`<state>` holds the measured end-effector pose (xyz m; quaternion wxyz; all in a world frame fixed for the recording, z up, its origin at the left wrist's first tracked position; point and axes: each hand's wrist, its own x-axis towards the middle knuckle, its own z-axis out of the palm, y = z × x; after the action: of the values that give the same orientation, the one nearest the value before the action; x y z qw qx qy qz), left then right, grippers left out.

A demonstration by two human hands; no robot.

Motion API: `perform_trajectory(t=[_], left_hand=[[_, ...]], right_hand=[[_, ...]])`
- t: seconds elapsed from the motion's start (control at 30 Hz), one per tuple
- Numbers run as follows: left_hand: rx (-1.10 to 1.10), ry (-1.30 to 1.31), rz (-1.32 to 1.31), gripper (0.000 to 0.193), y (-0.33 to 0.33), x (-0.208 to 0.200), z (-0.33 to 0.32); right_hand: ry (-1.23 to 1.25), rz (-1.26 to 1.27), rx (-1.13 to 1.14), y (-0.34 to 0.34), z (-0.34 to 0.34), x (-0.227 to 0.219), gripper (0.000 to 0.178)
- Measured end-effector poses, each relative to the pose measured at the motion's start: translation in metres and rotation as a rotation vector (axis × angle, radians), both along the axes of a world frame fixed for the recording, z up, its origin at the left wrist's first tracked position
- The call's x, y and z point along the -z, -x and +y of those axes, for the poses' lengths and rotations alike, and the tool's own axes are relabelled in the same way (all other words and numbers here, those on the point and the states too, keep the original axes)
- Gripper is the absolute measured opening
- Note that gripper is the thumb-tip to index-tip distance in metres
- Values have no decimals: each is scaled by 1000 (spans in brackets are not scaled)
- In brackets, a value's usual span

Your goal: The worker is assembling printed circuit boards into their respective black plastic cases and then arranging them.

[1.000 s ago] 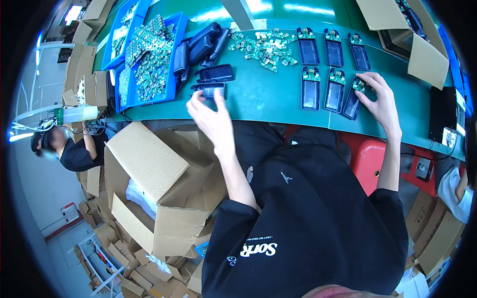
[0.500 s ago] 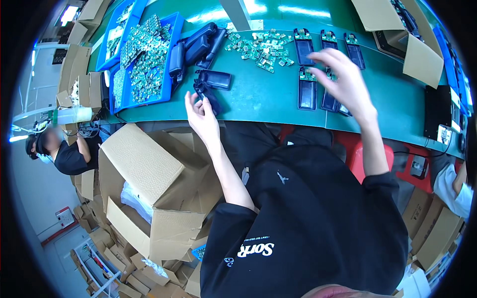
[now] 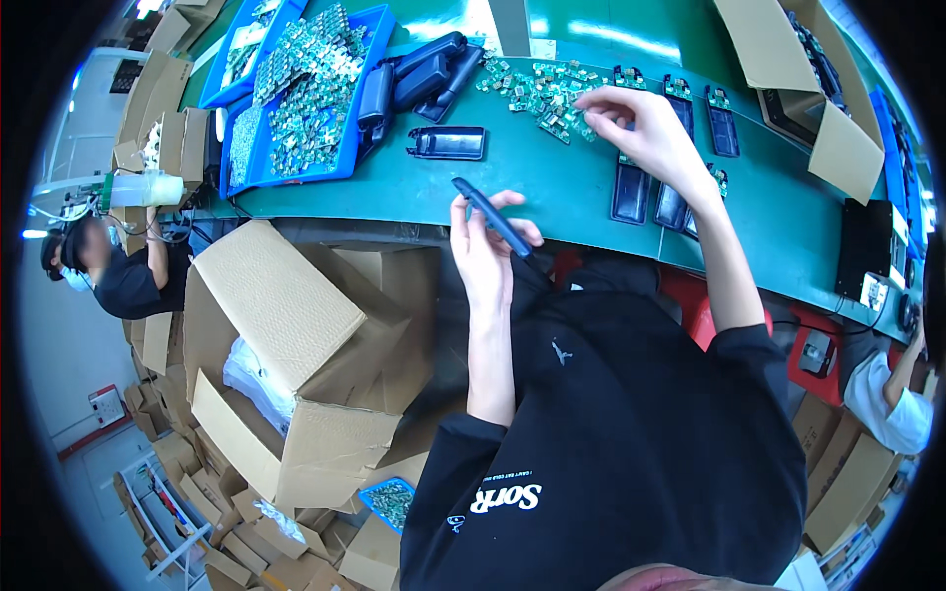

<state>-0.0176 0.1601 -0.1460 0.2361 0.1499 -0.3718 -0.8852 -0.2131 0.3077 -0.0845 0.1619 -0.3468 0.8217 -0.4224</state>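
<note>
My left hand (image 3: 483, 271) grips a dark plastic case half (image 3: 498, 222) in front of the bench's near edge, its narrow side tilted up. Over the loose pile of small green circuit boards (image 3: 532, 89) reaches my right hand (image 3: 645, 133), thumb and forefinger curved but apart, with no board visible between them. Another dark case half (image 3: 449, 144) lies alone on the green bench, hollow side up. To the right stand rows of case halves (image 3: 722, 128) with green boards at their far ends; my right hand and forearm partly cover them. More dark cases (image 3: 422, 81) are heaped left of the pile.
A blue bin (image 3: 347, 158) full of circuit boards sits at the bench's left. A post (image 3: 509, 25) rises at the back. Open cartons stand at the right (image 3: 847, 148) and below left (image 3: 281, 295). People work at the left (image 3: 128, 271) and right (image 3: 892, 404).
My left hand has lifted the case half off the bench and drawn it toward me. My right hand has moved left from the case rows to the board pile. The view has shifted slightly.
</note>
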Motion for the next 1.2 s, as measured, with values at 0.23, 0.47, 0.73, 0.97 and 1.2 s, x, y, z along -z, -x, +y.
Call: perform_trajectory(t=[0.23, 0.47, 0.73, 0.97, 1.2], left_hand=[[70, 30, -73, 23, 17, -16, 16], [193, 252, -149, 34, 17, -39, 34], [266, 393, -117, 42, 13, -51, 47], [301, 407, -117, 38, 11, -47, 50], [276, 457, -143, 36, 9, -46, 52]], right_hand=[[397, -223, -68, -37, 15, -2, 22], [427, -22, -39, -65, 20, -24, 25], [384, 363, -33, -73, 17, -19, 26], [427, 480, -42, -67, 16, -14, 22], [386, 476, -82, -67, 19, -15, 20]])
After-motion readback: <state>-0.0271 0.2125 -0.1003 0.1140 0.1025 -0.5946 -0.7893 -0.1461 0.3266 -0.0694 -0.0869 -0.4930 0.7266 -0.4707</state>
